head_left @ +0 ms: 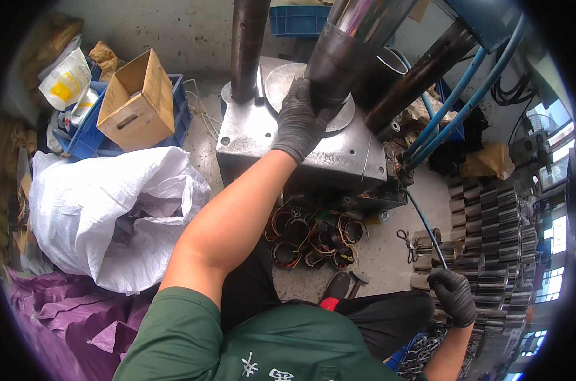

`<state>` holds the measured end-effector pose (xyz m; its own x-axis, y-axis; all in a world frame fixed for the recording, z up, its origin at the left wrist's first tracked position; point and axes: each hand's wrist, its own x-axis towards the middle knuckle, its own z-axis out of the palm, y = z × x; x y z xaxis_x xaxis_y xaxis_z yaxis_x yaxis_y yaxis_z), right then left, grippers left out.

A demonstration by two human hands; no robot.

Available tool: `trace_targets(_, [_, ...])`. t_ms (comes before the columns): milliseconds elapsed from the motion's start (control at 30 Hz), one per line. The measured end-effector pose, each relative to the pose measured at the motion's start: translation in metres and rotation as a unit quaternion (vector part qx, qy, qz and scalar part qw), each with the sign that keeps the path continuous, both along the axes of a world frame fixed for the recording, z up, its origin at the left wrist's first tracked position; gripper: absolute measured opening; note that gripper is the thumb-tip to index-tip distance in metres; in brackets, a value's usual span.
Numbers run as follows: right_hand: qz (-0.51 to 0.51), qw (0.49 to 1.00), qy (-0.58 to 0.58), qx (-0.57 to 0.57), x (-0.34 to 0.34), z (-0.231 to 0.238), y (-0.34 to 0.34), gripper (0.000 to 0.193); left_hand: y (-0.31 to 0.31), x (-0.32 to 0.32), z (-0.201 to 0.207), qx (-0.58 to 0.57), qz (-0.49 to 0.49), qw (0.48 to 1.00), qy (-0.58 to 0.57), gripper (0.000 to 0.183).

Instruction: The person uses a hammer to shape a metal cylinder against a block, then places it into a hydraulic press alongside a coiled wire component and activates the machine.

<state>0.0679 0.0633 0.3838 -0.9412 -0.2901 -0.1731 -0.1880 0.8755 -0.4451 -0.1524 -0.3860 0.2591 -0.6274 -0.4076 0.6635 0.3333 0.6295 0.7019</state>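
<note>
My left hand [300, 124], in a dark grey work glove, grips the lower side of a dark metal cylinder [340, 60], its thumb toward the right. The cylinder stands slightly tilted on the round plate [281, 81] of a press; what the palm covers is hidden. A shiny steel shaft [370, 19] rises from the cylinder's top. At the lower right my right hand [454, 297], gloved alike, is closed around the end of a thin lever [426, 227] that runs up to the press bed [326, 166].
Several wired motor stators [294, 232] lie on the floor below the press. Stacked metal cores [491, 235] line the right side, under blue hoses [450, 95]. A white woven sack [103, 209], a cardboard box [138, 101] and purple sacking [65, 311] are at left. A hammer [359, 279] lies by my shoe.
</note>
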Motion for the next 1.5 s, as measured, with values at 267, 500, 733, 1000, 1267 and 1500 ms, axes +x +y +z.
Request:
trace_targets(267, [0.020, 0.998, 0.019, 0.055, 0.005, -0.001, -0.012, 0.012, -0.005, 0.011, 0.015, 0.041, -0.093, 0.989, -0.112, 0.081])
trace_targets(500, [0.017, 0.999, 0.019, 0.037, 0.003, 0.006, -0.010, 0.020, 0.000, 0.008, 0.012, 0.036, -0.083, 0.991, -0.100, 0.079])
trace_targets(733, [-0.058, 0.997, -0.046, -0.005, -0.007, 0.015, -0.012, 0.028, -0.002, -0.002, -0.002, 0.003, -0.030, 0.999, -0.033, 0.060])
trace_targets(1000, [0.030, 0.997, 0.007, 0.073, 0.015, -0.013, -0.002, 0.015, 0.003, -0.001, 0.001, 0.007, -0.036, 0.999, -0.017, 0.060])
trace_targets(1267, [0.012, 0.997, 0.018, 0.079, 0.016, -0.011, -0.008, 0.014, 0.000, 0.000, 0.003, 0.021, -0.060, 0.996, -0.059, 0.071])
trace_targets(1500, [-0.003, 0.996, 0.007, 0.089, 0.015, -0.011, -0.013, 0.014, 0.001, 0.002, 0.004, 0.008, -0.039, 0.999, -0.002, 0.058])
